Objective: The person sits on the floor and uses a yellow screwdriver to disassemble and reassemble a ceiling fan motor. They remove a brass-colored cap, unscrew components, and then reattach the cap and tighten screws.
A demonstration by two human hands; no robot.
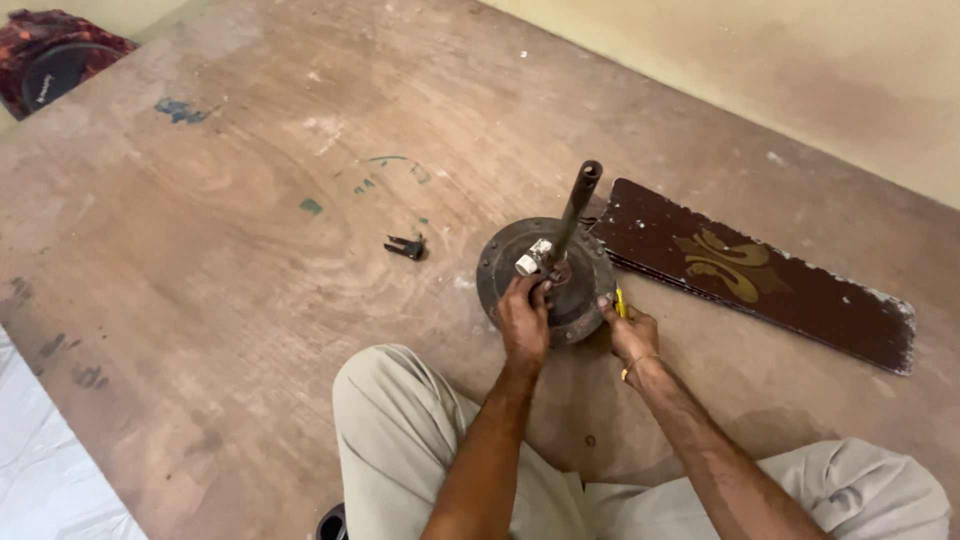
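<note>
A round dark ceiling-fan motor [500, 262] lies on a brown wooden board, with a dark rod [575, 205] standing up tilted from its centre. A small white cylinder part [531, 260] sits beside the rod's base. My left hand [523, 322] rests on the motor's near side, its fingers up against that white part. My right hand [632, 335] is at the motor's right rim and grips a thin yellow-handled tool [619, 301], whose tip is hidden.
Dark brown fan blades [800, 300] with a gold ornament lie stacked right of the motor. A small black metal piece [406, 246] lies to its left. A wall runs along the far right. A red and black object [55, 60] sits far left. My trouser knees [400, 440] are near.
</note>
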